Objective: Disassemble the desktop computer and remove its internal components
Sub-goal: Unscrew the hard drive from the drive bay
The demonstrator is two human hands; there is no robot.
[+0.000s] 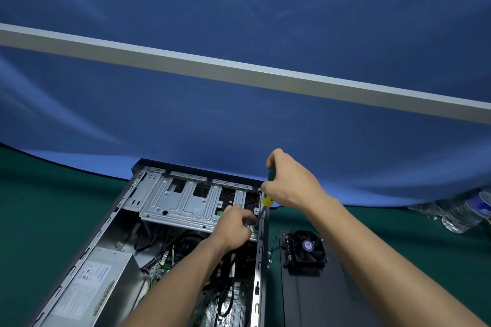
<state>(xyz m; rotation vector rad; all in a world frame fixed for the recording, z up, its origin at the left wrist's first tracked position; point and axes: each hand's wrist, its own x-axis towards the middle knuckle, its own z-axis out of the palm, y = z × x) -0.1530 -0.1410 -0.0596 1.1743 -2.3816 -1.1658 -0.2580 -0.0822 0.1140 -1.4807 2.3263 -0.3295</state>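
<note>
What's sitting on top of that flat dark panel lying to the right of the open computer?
On the flat dark panel rests a black cooling fan with a purple centre label. The person's right forearm covers part of the panel, so anything under it is hidden.

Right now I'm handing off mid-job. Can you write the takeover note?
Right hand grips the screwdriver, tip down at a screw on the drive cage.
Left hand pinches at the shaft near that screw.
Case lies open, its side panel to its right.
Done: cooling fan is out, on the panel.
Left: drive cage, power supply, motherboard.
</note>
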